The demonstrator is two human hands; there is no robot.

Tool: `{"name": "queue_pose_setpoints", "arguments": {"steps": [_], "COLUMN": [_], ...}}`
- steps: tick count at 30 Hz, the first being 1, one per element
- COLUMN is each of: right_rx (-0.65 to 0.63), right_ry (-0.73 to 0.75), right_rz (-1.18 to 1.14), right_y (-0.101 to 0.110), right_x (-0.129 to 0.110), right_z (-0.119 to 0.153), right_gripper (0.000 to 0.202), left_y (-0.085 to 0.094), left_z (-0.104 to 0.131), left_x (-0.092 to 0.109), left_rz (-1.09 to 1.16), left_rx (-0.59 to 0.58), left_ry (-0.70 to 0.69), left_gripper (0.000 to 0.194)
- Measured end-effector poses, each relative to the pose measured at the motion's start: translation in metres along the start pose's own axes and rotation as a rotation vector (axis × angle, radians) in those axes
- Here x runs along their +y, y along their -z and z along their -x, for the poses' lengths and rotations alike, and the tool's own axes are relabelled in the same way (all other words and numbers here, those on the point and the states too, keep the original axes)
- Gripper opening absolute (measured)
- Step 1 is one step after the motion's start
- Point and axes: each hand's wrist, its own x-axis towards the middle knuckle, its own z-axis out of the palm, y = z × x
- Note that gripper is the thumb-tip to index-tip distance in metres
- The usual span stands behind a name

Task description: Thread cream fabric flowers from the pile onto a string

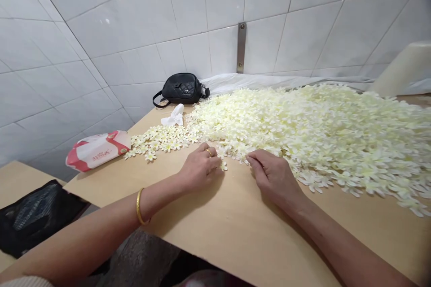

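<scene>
A large heap of pale yellow-white flowers (pixel 323 130) covers the right and back of the wooden table (pixel 215 224). My left hand (pixel 201 166), with a ring and a gold bracelet, is at the heap's near edge with its fingers curled down; a small flower (pixel 224 165) shows at its fingertips. To the right, my right hand (pixel 272 175) is closed, thumb and forefinger pinched together beside some flowers at the heap's edge. Whatever is between those fingers is too small to make out. Further left lies a thinner spread of flowers (pixel 161 139), several with yellow centres.
A black bag (pixel 182 88) sits at the back near the tiled wall, with a crumpled white tissue (pixel 173 115) before it. The red and white packet (pixel 98 150) lies at the left edge. A black item (pixel 40 215) is at the lower left.
</scene>
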Motion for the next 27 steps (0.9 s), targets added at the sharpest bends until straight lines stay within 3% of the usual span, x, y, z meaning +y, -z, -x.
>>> {"name": "queue_pose_setpoints", "arguments": {"steps": [6,13,16,21,27], "right_rx": [-0.043,-0.018,-0.015,-0.021,0.009], "right_ry": [0.014,-0.016,-0.028,-0.012,-0.053], "right_rz": [-0.004,-0.007,-0.005,0.004,-0.036], "right_y": [-0.001,0.007,0.009,0.008,0.013], "right_x": [-0.008,-0.004,-0.002,-0.001,-0.005], "right_z": [0.000,0.000,-0.001,-0.001,0.000], "right_gripper": [0.021,0.021,0.020,0.018,0.017], "left_y": [-0.011,-0.012,-0.012,-0.009,-0.004], "left_z": [-0.003,-0.009,0.002,0.026,0.052], "left_x": [0.008,0.018,0.031,0.058,0.068], "left_rz": [0.055,0.026,-0.016,0.066,0.125], "left_rx": [0.045,0.079,0.050,0.056,0.153], "left_ry": [0.042,0.120,0.103,-0.098,-0.118], "left_gripper": [0.024,0.014,0.018,0.019,0.026]}}
